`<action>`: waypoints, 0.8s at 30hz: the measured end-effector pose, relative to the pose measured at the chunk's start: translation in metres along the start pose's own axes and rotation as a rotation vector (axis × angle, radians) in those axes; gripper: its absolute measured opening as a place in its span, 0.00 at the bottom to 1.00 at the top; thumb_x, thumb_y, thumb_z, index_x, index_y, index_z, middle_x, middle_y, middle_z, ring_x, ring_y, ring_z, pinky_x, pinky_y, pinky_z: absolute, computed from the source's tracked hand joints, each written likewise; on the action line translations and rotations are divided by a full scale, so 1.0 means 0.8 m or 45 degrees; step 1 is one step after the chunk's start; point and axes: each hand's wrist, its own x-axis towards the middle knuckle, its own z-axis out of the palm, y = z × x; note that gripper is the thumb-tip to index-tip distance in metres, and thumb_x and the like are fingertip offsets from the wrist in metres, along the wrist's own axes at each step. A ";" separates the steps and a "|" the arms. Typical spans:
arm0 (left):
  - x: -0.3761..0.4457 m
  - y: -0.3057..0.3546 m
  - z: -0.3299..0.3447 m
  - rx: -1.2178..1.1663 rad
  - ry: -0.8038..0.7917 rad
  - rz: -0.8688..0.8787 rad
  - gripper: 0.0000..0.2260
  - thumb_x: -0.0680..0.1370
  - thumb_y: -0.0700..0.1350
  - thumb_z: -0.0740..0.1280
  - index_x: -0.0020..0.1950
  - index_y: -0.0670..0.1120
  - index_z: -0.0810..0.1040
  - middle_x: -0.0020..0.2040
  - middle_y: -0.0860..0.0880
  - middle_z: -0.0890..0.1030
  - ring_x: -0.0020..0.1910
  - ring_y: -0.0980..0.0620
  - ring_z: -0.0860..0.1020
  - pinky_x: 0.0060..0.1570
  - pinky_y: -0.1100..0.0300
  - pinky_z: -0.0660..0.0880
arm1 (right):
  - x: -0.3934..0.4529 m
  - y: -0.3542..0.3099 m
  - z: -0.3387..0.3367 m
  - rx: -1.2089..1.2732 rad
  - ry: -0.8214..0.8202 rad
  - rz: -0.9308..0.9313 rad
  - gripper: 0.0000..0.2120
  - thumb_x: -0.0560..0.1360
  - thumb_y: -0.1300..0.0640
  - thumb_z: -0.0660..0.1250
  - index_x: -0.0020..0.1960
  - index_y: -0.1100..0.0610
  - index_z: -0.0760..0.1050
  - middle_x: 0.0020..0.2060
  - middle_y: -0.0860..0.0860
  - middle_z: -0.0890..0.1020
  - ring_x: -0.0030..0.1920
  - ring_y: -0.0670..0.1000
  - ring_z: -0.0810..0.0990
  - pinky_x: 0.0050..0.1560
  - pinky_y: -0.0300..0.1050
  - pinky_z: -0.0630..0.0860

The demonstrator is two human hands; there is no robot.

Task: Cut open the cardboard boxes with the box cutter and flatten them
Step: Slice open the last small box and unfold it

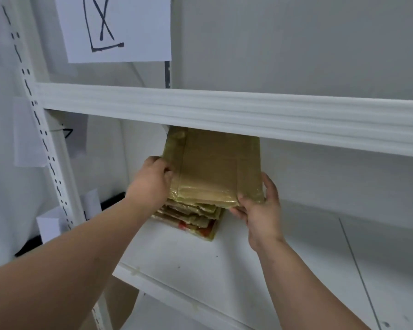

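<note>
Both hands reach into a white metal rack, between two of its shelves. The left hand (pixel 150 179) clasps the left edge of a flattened cardboard box (pixel 215 167), its fingers curled over the taped rim so that the fingertips are hidden against the cardboard. The right hand (pixel 260 206) pinches the near right corner of the same box, thumb on top and fingers tucked beneath. The box is brown, wrapped in glossy clear tape along its near and left edges, and it is tilted, its far end rising toward the underside of the upper shelf beam (pixel 224 115) while its near end sits lower.

Under it lies a stack of flattened boxes (pixel 191 217), with ragged taped edges and a strip of red and yellow print on the lowest one. The stack rests on the lower shelf (pixel 272 270), a white board with a few dark specks, near its left rear part. Whether the held box touches the stack at its near edge is hard to tell, since the hands and shadow cover that seam.

A white sheet of paper (pixel 119 29) with a hand-drawn black X hangs above the upper beam. The slotted white upright (pixel 45 148) of the rack runs down the left side, with further paper sheets (pixel 50 139) behind it.
</note>
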 end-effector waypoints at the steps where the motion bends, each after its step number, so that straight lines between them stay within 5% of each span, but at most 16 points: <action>1: 0.009 -0.002 -0.002 0.038 -0.013 -0.001 0.12 0.82 0.44 0.59 0.62 0.44 0.77 0.64 0.44 0.71 0.54 0.45 0.75 0.54 0.57 0.68 | 0.010 0.001 0.009 -0.026 0.002 -0.021 0.33 0.76 0.67 0.69 0.71 0.38 0.64 0.67 0.50 0.76 0.54 0.52 0.84 0.46 0.45 0.83; 6: 0.053 -0.018 -0.007 0.148 -0.145 -0.040 0.23 0.76 0.45 0.65 0.71 0.46 0.70 0.73 0.46 0.63 0.63 0.40 0.72 0.59 0.53 0.70 | 0.051 0.008 0.047 -0.286 -0.008 -0.129 0.33 0.77 0.62 0.70 0.74 0.39 0.63 0.58 0.42 0.79 0.55 0.49 0.81 0.54 0.48 0.82; 11: 0.113 -0.066 0.005 0.215 -0.127 0.060 0.27 0.75 0.43 0.66 0.74 0.48 0.66 0.74 0.45 0.63 0.67 0.40 0.70 0.57 0.56 0.70 | 0.084 0.021 0.082 -0.641 0.033 -0.155 0.31 0.78 0.53 0.69 0.77 0.45 0.60 0.74 0.47 0.68 0.73 0.53 0.68 0.72 0.55 0.67; 15: 0.154 -0.096 0.022 0.257 -0.275 0.045 0.29 0.79 0.45 0.60 0.79 0.53 0.54 0.77 0.51 0.56 0.55 0.46 0.77 0.46 0.57 0.74 | 0.106 0.038 0.102 -0.946 0.060 -0.191 0.31 0.79 0.47 0.66 0.79 0.47 0.57 0.75 0.48 0.68 0.73 0.55 0.68 0.73 0.56 0.64; 17: 0.161 -0.108 0.037 0.289 -0.333 0.000 0.29 0.81 0.47 0.58 0.80 0.54 0.51 0.79 0.53 0.52 0.59 0.45 0.76 0.51 0.54 0.74 | 0.114 0.049 0.106 -1.294 0.093 -0.135 0.30 0.80 0.43 0.62 0.78 0.47 0.57 0.73 0.48 0.71 0.72 0.55 0.70 0.73 0.56 0.61; 19: 0.163 -0.118 0.051 0.496 -0.425 0.080 0.24 0.82 0.47 0.56 0.78 0.57 0.58 0.80 0.53 0.49 0.73 0.42 0.62 0.66 0.47 0.67 | 0.115 0.058 0.107 -1.683 0.143 -0.086 0.28 0.79 0.38 0.57 0.76 0.47 0.62 0.70 0.51 0.71 0.70 0.56 0.69 0.68 0.56 0.60; 21: 0.162 -0.124 0.065 0.580 -0.504 0.156 0.20 0.82 0.50 0.53 0.75 0.56 0.63 0.79 0.50 0.56 0.76 0.43 0.56 0.72 0.45 0.59 | 0.111 0.067 0.109 -1.913 0.162 -0.134 0.26 0.78 0.37 0.55 0.72 0.47 0.67 0.70 0.52 0.65 0.69 0.56 0.65 0.67 0.57 0.60; 24: 0.163 -0.126 0.080 0.547 -0.587 0.197 0.20 0.82 0.58 0.50 0.68 0.49 0.67 0.67 0.46 0.73 0.67 0.43 0.69 0.69 0.46 0.64 | 0.110 0.077 0.114 -1.975 0.048 -0.274 0.23 0.80 0.42 0.52 0.73 0.46 0.65 0.75 0.48 0.59 0.74 0.53 0.57 0.72 0.57 0.52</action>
